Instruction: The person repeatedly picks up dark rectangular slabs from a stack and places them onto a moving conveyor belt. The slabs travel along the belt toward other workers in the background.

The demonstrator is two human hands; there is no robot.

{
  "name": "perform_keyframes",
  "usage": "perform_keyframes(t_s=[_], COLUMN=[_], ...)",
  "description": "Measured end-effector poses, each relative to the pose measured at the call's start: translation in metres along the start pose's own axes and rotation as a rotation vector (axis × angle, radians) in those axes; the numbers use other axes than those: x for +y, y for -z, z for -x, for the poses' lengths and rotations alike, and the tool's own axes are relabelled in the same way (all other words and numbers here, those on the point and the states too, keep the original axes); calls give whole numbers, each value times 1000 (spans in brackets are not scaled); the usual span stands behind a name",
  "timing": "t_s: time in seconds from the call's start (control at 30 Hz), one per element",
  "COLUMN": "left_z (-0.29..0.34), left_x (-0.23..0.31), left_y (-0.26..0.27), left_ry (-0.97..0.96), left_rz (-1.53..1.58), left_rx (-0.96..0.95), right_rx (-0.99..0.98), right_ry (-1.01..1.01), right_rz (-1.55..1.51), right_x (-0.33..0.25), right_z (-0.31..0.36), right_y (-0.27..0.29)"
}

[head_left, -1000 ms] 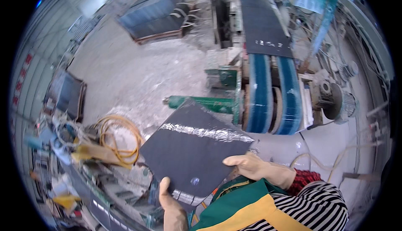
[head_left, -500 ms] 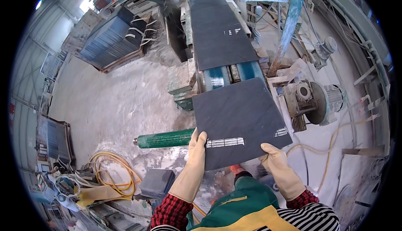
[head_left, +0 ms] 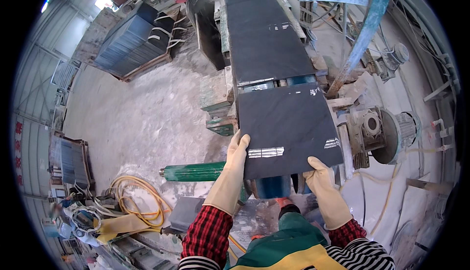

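A dark grey stone slab (head_left: 293, 118) lies level over the rollers of a conveyor, its glossy face catching white reflections. My left hand (head_left: 236, 159), in a cream rubber glove, grips the slab's near left edge with the thumb on top. At the near right corner my gloved right hand (head_left: 320, 179) holds the same slab, thumb above and fingers mostly hidden below. Just beyond lies a second dark slab (head_left: 267, 30), with a narrow gap between the two. Under the near edge a blue roller (head_left: 272, 187) shows.
A green roller (head_left: 193, 172) sticks out on the left. Motors (head_left: 372, 128) stand beside the conveyor on the right. Strapped slabs (head_left: 132, 39) fill a pallet at far left. Coiled yellow hose (head_left: 139, 196) and a small stack of dark tiles (head_left: 187, 212) lie at lower left.
The held slab has moved forward, away from me, narrowing the gap to the far slab. Both hands travelled with it, and the blue roller has come into view under its near edge.
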State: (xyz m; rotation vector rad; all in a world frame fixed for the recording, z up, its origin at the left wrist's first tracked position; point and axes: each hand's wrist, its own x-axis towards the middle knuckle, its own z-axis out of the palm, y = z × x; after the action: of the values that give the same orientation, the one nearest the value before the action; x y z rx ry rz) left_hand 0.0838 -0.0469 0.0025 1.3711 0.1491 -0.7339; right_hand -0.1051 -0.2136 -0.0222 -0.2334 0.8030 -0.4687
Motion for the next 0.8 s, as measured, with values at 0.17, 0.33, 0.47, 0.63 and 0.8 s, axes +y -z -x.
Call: perform_keyframes(t_s=[0.17, 0.33, 0.47, 0.63, 0.8], left_z=[-31, -46, -49, -54, -16], left_x=[-8, -3, -2, 3, 32], left_y=[7, 1, -1, 23, 50], left_ry=[-83, -51, -54, -212, -23], left_rz=[-91, -55, -76, -508, -540], left_rx=[-18, 46, 45, -34, -80], right_rx=[-41, -25, -6, -82, -126], right_ry=[-2, -18, -177, -681, -892], right_rz=[39, 15, 149, 615, 414], right_x=[-4, -7, -14, -53, -57], right_z=[-28, -42, -37, -37, -78], right_y=[4, -5, -19, -22, 30])
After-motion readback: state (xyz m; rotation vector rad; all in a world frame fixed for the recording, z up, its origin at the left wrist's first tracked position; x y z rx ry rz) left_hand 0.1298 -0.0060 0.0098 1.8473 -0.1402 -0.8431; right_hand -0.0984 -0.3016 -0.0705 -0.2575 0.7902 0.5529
